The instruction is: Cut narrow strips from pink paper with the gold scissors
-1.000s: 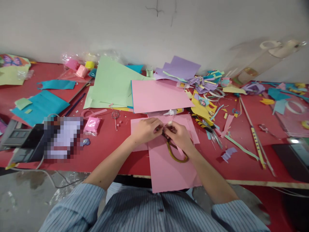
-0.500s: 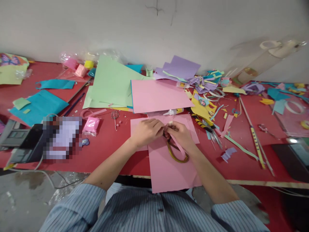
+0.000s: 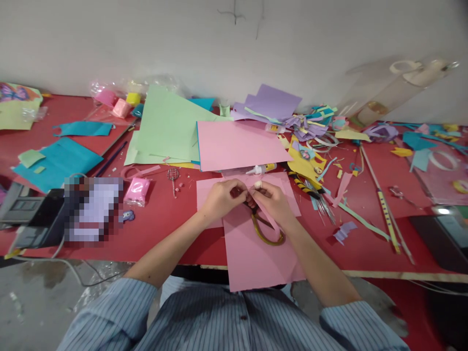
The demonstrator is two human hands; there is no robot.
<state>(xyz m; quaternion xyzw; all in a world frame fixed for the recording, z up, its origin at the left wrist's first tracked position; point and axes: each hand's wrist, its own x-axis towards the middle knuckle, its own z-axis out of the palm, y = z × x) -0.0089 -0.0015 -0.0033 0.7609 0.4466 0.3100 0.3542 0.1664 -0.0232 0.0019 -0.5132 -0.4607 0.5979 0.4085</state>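
Observation:
My left hand (image 3: pixel 219 197) and my right hand (image 3: pixel 273 202) meet over a pink paper sheet (image 3: pixel 256 253) near the front edge of the red table (image 3: pixel 164 219). Both are closed in a pinch on a narrow pink paper strip (image 3: pixel 268 217), which trails down and to the right under my right palm. Scissors with olive-yellow handles (image 3: pixel 268 234) lie on the pink sheet just below my right hand. A small glue bottle (image 3: pixel 261 169) lies just beyond my fingers.
A larger pink sheet (image 3: pixel 237 144), light green sheets (image 3: pixel 164 126) and teal sheets (image 3: pixel 58 161) lie further back. Purple, yellow and teal scraps (image 3: pixel 303 126) crowd the right, with long sticks (image 3: pixel 383 204). A clear tube (image 3: pixel 395 87) leans on the wall. A dark device (image 3: pixel 32 214) sits left.
My fingers have worked the strip slightly: the pinch point shifted a little upward and the strip now trails further under my right hand. Nothing else moved.

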